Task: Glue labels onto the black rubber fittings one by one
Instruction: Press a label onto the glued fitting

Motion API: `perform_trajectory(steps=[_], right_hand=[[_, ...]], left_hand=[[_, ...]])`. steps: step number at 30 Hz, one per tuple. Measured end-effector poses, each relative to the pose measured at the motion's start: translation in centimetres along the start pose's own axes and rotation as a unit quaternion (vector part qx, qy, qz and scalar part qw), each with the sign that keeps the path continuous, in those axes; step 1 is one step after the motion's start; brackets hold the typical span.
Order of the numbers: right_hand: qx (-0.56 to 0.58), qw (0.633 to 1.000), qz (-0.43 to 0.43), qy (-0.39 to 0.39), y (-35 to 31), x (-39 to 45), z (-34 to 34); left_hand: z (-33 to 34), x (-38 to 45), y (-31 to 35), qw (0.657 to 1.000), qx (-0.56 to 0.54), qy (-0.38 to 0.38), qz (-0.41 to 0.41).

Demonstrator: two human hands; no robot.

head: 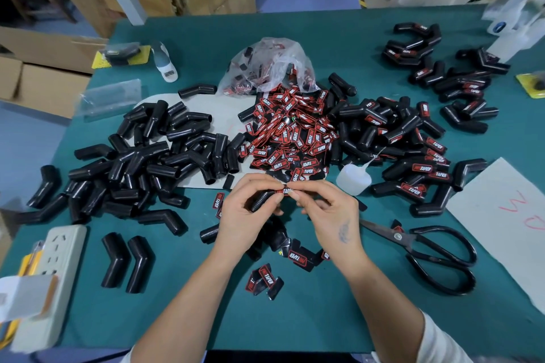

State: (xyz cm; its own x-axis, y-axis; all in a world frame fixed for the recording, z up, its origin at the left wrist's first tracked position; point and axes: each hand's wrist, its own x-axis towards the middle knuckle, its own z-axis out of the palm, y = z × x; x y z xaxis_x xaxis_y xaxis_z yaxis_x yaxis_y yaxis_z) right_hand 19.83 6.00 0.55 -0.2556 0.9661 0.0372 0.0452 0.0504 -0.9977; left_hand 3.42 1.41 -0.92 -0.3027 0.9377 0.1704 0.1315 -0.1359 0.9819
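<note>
Head view, over the green table (339,318): left hand (244,215) grips a black rubber fitting (261,200) in curled fingers, and right hand (330,215) pinches a red-and-black label (283,191) against its end, right at centre. Just behind sits the label heap (290,132), bare fittings (153,156) piled left, labelled fittings (413,156) right. Glue bottle (352,178) lies near the right hand, scissors (436,253) beside that wrist.

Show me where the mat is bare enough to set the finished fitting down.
Bare mat lies near the front edge, between the two lone fittings and the left forearm. More is free below the scissors. The middle is crowded: label heap, fitting piles either side, glue bottle.
</note>
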Motion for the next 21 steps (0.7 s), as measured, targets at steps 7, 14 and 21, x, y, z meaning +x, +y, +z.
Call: perform_trajectory(steps=[7,14,21], right_hand=[[-0.011,1.000,0.003,-0.001,-0.15,-0.07,-0.07],[-0.010,1.000,0.009,-0.003,-0.07,-0.01,-0.03],[-0.010,1.000,0.009,-0.003,0.15,0.07,-0.03]], left_hand=[[-0.30,-0.11,-0.18,1.000,0.018,-0.003,0.003],[-0.18,-0.10,0.00,1.000,0.007,-0.001,0.004],[-0.22,-0.29,0.11,1.000,0.001,0.000,0.001]])
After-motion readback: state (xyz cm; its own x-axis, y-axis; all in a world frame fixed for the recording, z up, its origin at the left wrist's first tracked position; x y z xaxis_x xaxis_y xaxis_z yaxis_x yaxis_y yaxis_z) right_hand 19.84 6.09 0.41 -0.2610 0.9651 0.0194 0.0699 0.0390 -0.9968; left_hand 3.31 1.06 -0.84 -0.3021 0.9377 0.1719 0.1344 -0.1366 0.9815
